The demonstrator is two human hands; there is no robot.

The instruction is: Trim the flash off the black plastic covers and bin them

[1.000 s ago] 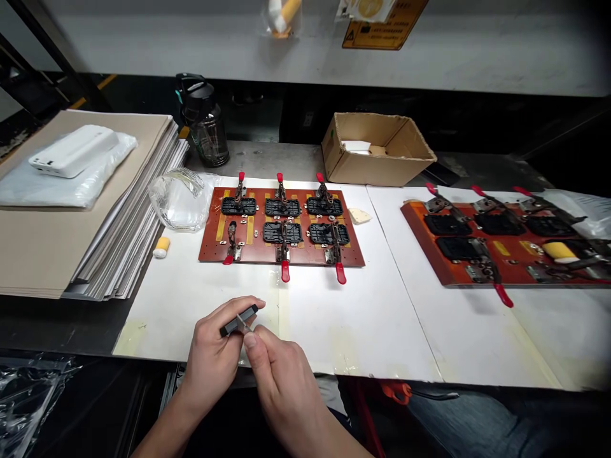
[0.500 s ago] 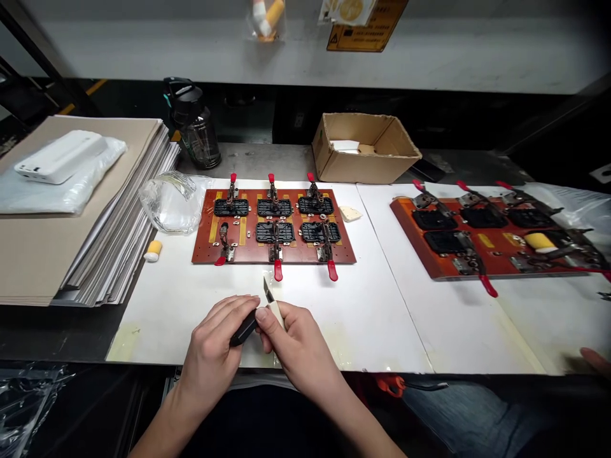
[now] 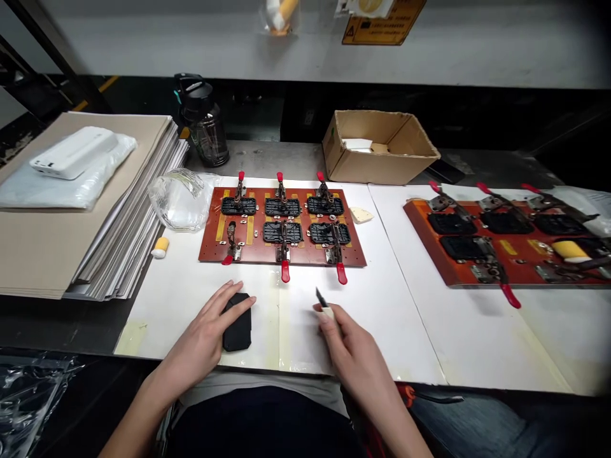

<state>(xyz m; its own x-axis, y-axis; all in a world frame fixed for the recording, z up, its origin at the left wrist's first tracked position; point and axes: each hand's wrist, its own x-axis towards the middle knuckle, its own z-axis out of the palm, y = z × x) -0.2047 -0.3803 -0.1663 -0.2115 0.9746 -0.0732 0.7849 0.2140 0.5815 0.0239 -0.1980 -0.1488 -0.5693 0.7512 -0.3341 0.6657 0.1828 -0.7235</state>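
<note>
My left hand (image 3: 210,327) has its fingers spread out over the upper left of a black plastic plate (image 3: 239,329); its thumb is hidden. This flat plate with cut corners lies on the white paper (image 3: 296,337) near the front edge. A craft knife (image 3: 328,310) with a pale handle sits in my right hand (image 3: 351,340), its dark blade pointing up and left. Beyond both hands is a red-brown fixture board (image 3: 260,251), where several black plastic parts (image 3: 282,233) sit under red-handled toggle clamps (image 3: 285,270). The board's front left clamp (image 3: 231,245) stands raised with no part beneath.
A second clamp fixture (image 3: 434,248) is on the right, bearing a yellow-and-white roll (image 3: 570,250). Left stand stacked cardboard sheets (image 3: 143,191), a clear plastic bag (image 3: 179,203) and a small yellow roll (image 3: 160,247). Behind are a dark bottle (image 3: 205,124) and a cardboard box (image 3: 382,159).
The black plate has gone from between my hands down flat onto the paper. My right hand has drawn away to the right with the craft knife, and my left fingers have spread.
</note>
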